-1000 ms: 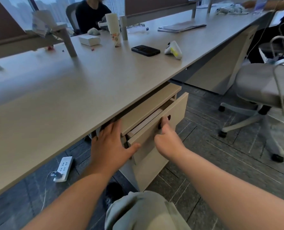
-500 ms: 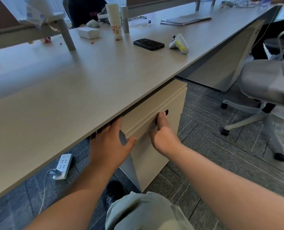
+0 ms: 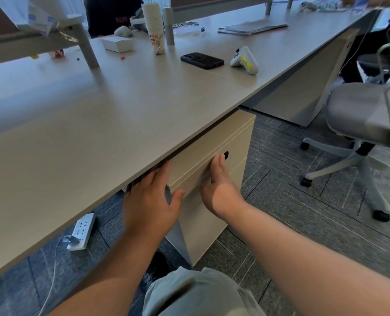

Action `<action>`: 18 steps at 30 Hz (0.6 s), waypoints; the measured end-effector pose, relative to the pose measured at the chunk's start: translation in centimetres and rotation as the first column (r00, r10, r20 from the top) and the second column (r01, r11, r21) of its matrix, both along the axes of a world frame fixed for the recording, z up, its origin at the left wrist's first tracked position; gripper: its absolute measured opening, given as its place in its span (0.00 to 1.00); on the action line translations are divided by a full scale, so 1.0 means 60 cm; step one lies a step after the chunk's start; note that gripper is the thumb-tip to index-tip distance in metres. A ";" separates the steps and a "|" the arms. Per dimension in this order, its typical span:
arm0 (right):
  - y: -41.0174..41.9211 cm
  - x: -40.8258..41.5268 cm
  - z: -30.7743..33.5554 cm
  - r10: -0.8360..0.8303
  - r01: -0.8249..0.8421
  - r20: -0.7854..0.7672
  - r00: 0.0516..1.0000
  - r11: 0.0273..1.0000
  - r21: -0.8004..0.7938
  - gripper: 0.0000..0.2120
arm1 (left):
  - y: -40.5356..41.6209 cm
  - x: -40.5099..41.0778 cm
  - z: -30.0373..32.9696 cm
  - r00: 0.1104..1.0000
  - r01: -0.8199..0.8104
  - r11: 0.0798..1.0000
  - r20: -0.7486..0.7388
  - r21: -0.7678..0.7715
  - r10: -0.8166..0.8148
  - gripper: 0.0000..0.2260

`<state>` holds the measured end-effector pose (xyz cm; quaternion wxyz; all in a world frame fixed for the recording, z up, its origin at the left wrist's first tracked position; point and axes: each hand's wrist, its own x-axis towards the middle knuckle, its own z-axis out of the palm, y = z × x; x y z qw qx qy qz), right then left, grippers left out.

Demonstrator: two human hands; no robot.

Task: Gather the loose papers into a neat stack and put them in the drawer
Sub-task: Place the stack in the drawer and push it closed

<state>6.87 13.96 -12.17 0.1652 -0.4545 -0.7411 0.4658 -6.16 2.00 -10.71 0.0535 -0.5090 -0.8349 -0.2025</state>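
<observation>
A beige drawer cabinet (image 3: 232, 142) stands under the desk edge, its drawers flush with the front. My right hand (image 3: 219, 185) lies flat against the drawer front, fingertips just below the dark handle slot (image 3: 226, 154). My left hand (image 3: 150, 199) is spread at the cabinet's left corner, fingers partly hidden under the desk (image 3: 98, 115). Both hands are empty. No loose papers show near my hands. A flat pile of papers (image 3: 253, 28) lies far back on the desk.
On the desk stand a stack of paper cups (image 3: 155, 26), a black phone (image 3: 202, 60), a white game controller (image 3: 244, 60) and a white box (image 3: 117, 43). An office chair (image 3: 367, 119) sits at the right. A power strip (image 3: 82, 231) lies on the floor. A person sits across.
The drawer was partly pulled out a second ago; it has slid in and is now flush with the cabinet. My right hand followed it in, and both hands stay at the front.
</observation>
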 end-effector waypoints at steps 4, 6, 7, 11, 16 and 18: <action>0.003 0.001 -0.002 0.001 -0.001 0.016 1.000 1.000 0.022 0.42 | 0.001 -0.002 -0.004 1.000 0.003 1.000 -0.005 0.007 -0.003 0.33; 0.003 -0.001 -0.003 -0.001 0.000 0.028 1.000 1.000 0.030 0.41 | 0.003 -0.006 -0.010 1.000 0.016 1.000 -0.002 0.017 -0.016 0.33; 0.004 -0.002 -0.003 -0.002 0.001 0.032 0.999 1.000 0.029 0.41 | 0.003 -0.006 -0.013 1.000 0.020 1.000 0.002 0.020 -0.020 0.33; 0.004 0.001 -0.002 0.010 -0.011 0.020 1.000 1.000 0.018 0.41 | 0.004 -0.001 -0.015 0.999 0.008 1.000 0.039 0.013 -0.009 0.33; -0.009 0.018 0.033 0.009 -0.013 -0.066 0.998 0.998 -0.061 0.38 | -0.007 0.005 0.009 0.998 0.006 0.997 0.066 -0.082 0.000 0.33; -0.023 0.035 0.053 -0.023 0.019 -0.124 0.992 0.999 -0.036 0.36 | -0.016 0.013 0.032 0.992 0.005 0.997 0.124 -0.079 0.005 0.30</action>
